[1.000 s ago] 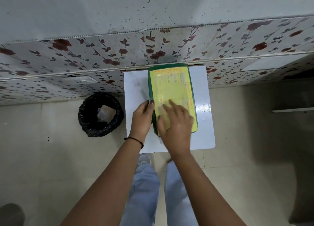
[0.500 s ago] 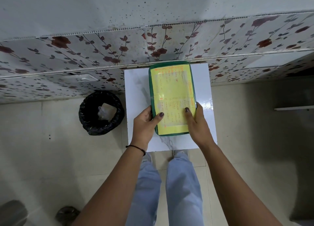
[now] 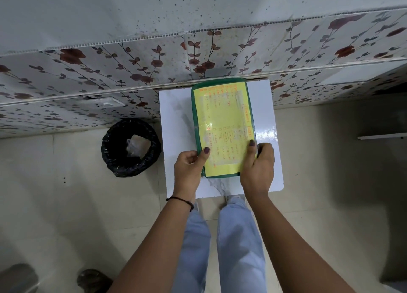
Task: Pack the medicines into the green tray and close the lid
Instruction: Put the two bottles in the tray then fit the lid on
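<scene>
A small white desk [image 3: 174, 138] stands on a pale tiled floor [image 3: 66, 204], pushed against a wall [image 3: 110, 68] covered in a red-flower print.

The left hand [image 3: 188, 171] has its grip closed on the near left edge of the green tray [image 3: 195, 116], thumb lying on top of the lid [image 3: 224, 121] and the other fingers curled around the side. The right hand [image 3: 257, 169] grips the near right edge the same way, thumb on the lid, fingers wrapped down the outside. A thin black band [image 3: 182, 201] circles the left wrist.

The tray lies flat on the desk, toward its right half, long side running away from the person, its far end near the wall. The lid is on and covered by a yellow sheet with orange writing, too blurred to read; only a green rim shows around it. The medicines cannot be seen.

Left of the desk, on the floor, sits a round bin lined with a black bag [image 3: 131, 147], with a crumpled clear wrapper [image 3: 137, 144] inside. Below the desk edge are the person's light blue trouser legs [image 3: 220, 248].
</scene>
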